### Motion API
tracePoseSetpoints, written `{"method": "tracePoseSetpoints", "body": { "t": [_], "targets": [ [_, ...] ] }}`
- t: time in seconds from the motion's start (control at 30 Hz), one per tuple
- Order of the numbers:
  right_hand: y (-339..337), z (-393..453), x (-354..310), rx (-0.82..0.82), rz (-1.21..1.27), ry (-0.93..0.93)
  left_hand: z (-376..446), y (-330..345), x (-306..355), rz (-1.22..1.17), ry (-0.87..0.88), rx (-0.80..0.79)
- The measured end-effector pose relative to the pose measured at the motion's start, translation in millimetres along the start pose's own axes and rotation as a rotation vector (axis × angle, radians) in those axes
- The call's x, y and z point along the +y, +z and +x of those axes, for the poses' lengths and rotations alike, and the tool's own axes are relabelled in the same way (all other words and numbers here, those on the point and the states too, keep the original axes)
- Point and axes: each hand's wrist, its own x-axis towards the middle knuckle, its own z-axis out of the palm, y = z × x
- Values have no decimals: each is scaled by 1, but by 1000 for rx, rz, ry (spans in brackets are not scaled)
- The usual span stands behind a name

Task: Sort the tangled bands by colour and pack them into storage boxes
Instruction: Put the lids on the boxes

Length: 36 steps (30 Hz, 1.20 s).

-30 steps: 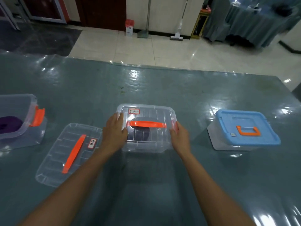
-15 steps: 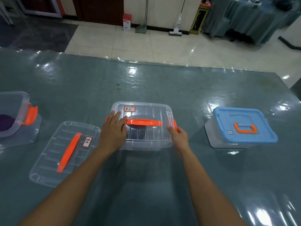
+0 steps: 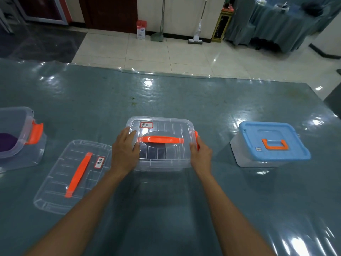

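Storage box [image 3: 162,145], clear plastic: light, stiff, slippery; best held by orange handle [image 3: 161,139]. Left hand [image 3: 125,152] flat on lid, right hand [image 3: 201,156] pinching side latch [image 3: 196,137].

My left hand [image 3: 125,151]: slid from the clear box's [image 3: 162,145] left edge onto its lid, fingers flat beside the orange handle [image 3: 160,139].
My right hand [image 3: 200,156]: dropped from the lid's right edge to the orange side latch [image 3: 196,140], apparently pressing it.
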Motion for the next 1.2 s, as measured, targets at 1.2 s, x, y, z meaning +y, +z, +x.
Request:
{"method": "tracePoseSetpoints", "body": {
  "t": [1.2],
  "targets": [
    [24, 0, -18, -235, -738, -373, -4, -27, -3, -306, -119, 75]
  ]
}}
